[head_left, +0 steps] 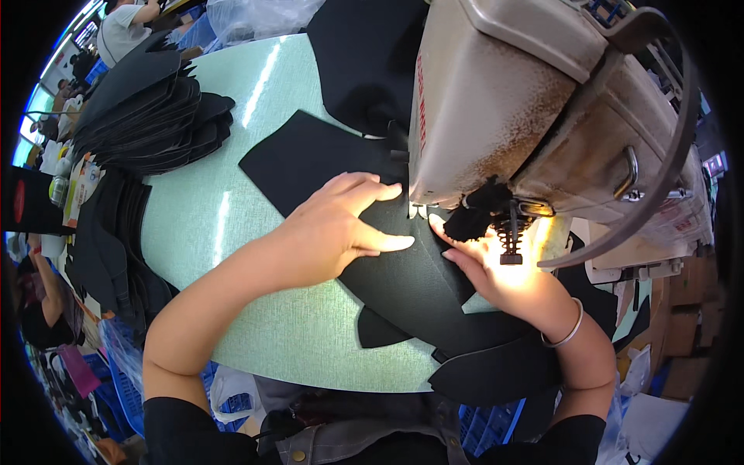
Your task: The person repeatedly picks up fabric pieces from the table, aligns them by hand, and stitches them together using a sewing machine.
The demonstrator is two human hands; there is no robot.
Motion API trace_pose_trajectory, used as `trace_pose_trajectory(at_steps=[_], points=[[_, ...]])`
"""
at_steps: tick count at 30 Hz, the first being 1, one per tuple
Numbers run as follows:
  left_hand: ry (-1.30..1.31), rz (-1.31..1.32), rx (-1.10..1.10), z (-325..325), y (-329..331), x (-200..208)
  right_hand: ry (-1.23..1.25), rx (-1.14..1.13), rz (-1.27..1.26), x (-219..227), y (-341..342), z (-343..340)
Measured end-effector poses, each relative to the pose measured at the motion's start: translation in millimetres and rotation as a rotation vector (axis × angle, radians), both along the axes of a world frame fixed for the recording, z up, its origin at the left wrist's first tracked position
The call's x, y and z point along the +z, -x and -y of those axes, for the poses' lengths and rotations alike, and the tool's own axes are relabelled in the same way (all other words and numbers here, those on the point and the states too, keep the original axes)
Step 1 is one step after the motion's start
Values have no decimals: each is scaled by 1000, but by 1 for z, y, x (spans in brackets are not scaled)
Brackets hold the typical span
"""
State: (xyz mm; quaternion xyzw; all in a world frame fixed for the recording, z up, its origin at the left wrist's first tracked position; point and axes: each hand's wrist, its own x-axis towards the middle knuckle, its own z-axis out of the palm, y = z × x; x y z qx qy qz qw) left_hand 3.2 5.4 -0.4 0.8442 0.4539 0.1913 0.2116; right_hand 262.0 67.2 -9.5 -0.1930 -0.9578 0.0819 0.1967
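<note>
A black leather-like panel (403, 267) lies under the head of a sewing machine (496, 93), a seam line running down from the presser foot (418, 210). My left hand (329, 229) rests on the panel left of the foot, thumb and forefinger spread apart, gripping nothing. Close to the right of the foot, my right hand (496, 267) has its thumb and fingertips together at the panel's edge; a black fuzzy pad (473, 217) and lamp glare hide part of it. Another part of the black material (298, 159) extends beyond my left hand.
Stacked black cut pieces (147, 116) sit at the far left of the pale green table (302, 333), with more draped (112, 240) over its left edge. A curved metal lever (674, 163) arcs down at the right. Blue crates (496, 422) stand below. Other people work at the far left.
</note>
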Motion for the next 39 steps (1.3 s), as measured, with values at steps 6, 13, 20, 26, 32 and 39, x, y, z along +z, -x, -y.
trace_pose_trajectory(at_steps=[6,13,20,26,32,39], points=[[-88,-69,7,2,-10,-3,-192,-1,52,-12,-12,-13],[-69,-44,47,9,-11,0,-141,-79,-41,13,13,10],[117,-56,16,-4,-2,3,-430,38,-16,-5,-4,-16],[-135,-72,133,10,-17,-8,-127,-163,249,0,3,11],[-70,-5,31,3,-6,-4,-153,-25,-111,2,0,-5],[-22,-144,6,-5,-1,-2,-145,53,-6,0,-4,-17]])
